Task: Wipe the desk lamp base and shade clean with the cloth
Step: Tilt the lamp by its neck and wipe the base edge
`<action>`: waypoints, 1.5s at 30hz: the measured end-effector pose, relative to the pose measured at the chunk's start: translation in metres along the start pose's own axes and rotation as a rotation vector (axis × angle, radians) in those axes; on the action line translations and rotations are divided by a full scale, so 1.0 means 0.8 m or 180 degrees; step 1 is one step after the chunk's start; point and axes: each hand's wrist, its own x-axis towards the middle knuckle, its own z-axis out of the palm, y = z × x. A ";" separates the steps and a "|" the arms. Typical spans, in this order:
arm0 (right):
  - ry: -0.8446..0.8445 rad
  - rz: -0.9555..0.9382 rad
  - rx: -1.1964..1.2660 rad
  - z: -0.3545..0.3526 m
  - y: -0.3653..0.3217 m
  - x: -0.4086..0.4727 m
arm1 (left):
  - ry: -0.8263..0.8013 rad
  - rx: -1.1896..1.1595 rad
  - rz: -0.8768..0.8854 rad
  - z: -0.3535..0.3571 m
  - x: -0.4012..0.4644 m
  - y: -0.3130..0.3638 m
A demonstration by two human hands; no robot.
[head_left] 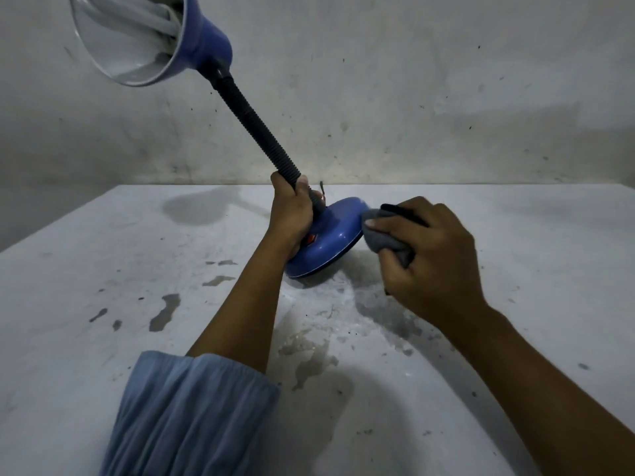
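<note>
Stained grey tabletop point(103, 269) meets a speckled wall point(412, 80) at its far edge. Near that edge, the blue lamp base point(330, 242) is tipped up on its near rim. Left hand point(292, 214) has its fingers wrapped tight around the black gooseneck point(254, 121); the shade point(144, 36) leans up-left. Right hand point(429, 255) pinches a bunched grey cloth point(385, 235) against the base's right rim.
</note>
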 end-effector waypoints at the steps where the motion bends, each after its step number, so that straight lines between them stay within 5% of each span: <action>1: -0.0001 -0.0109 0.0079 0.002 -0.008 -0.001 | 0.0006 -0.0005 0.0012 0.000 0.000 0.000; 8: -0.0688 -0.0978 0.0342 0.007 -0.043 -0.007 | 0.0077 -0.0021 0.0013 0.000 0.000 0.001; 16: 0.0315 -0.0134 -0.0138 -0.004 -0.015 -0.001 | 0.0110 0.0013 0.0065 0.005 -0.003 0.001; 26: -0.0747 -0.0964 0.0007 0.013 -0.047 -0.013 | 0.0064 0.0070 0.0179 0.004 -0.001 -0.003; 37: 0.0278 0.0154 -0.0181 -0.001 0.019 0.000 | 0.0011 0.0113 0.0015 -0.002 0.002 -0.001; 45: -0.0022 -0.0847 0.0200 0.008 -0.017 -0.005 | -0.0260 0.0043 0.0153 -0.002 -0.004 0.000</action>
